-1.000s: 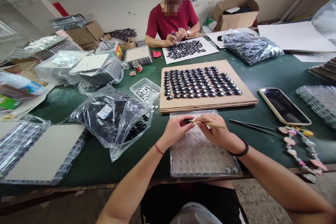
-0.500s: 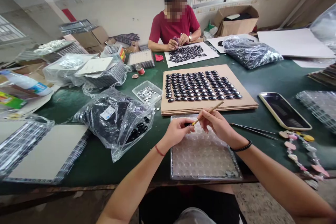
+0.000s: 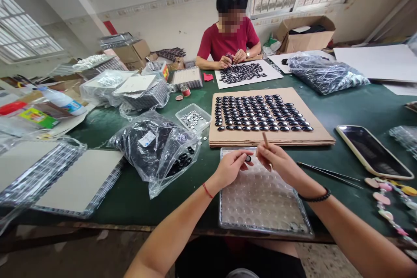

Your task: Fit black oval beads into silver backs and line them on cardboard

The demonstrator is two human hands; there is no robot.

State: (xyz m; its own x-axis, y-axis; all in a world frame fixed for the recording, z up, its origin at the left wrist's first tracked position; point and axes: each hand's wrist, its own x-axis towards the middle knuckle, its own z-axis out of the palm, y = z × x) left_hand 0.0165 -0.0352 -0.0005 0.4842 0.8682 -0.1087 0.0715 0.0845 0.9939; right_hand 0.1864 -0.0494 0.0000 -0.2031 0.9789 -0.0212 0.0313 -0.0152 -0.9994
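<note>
While pinching blk piece [image 3: 248,158] btwn L hand [image 3: 230,168] fingertips over tray [image 3: 260,204], keep it still w/ light pressure. Gripping stick [image 3: 265,140] in closed R hand [image 3: 278,163], near but apart; can't see tip. Prob. best to approach slowly, w/o nudging loaded board [image 3: 321,135] beyond.

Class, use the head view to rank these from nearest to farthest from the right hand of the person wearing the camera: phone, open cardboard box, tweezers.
From the right hand:
1. Tweezers: just to its right.
2. Phone: farther right, beyond the tweezers.
3. Open cardboard box: far off in the background.
</note>
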